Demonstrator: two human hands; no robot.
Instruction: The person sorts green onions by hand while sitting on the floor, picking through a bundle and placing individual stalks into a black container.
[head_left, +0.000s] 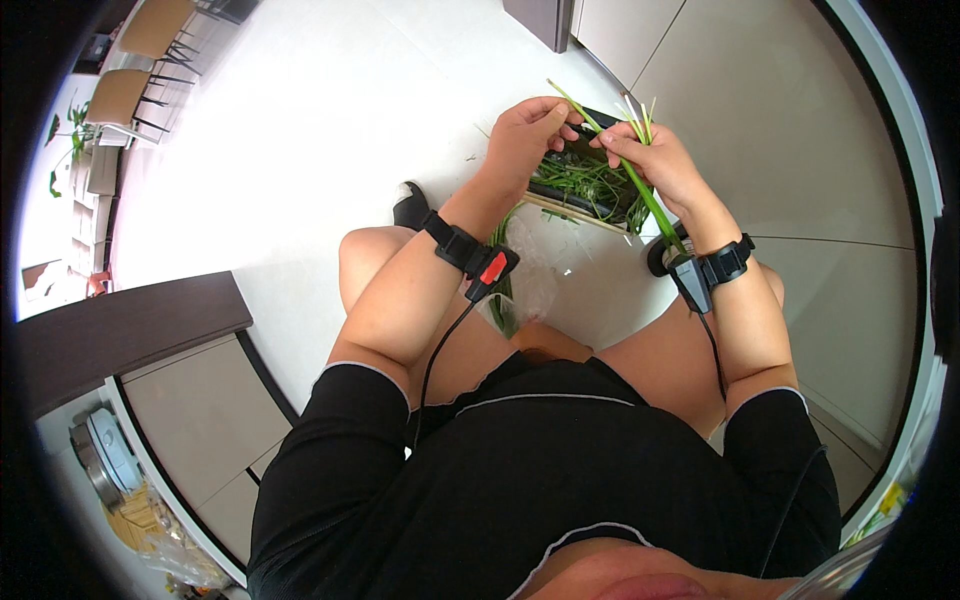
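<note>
My right hand (652, 154) is closed on several green stalks with pale ends, which look like garlic chives or spring onions (651, 199). One stalk slants up to the left from it. Near that stalk's upper part is my left hand (536, 131), thumb and forefinger close together; whether it pinches the stalk cannot be told. Below both hands, a black bin or tray (574, 199) contains loose green leaves and trimmings (577, 176). More long green stalks (504, 307) lie between my knees, beside a clear plastic bag (529, 262), partly hidden by my left forearm.
Pale cabinet doors (780, 135) stand on the right. Dark-edged cabinetry (150, 315) is at the left, with a pot-like appliance (112, 450) behind it. Tan chairs (116, 96) stand at the far upper left on the white floor (322, 112).
</note>
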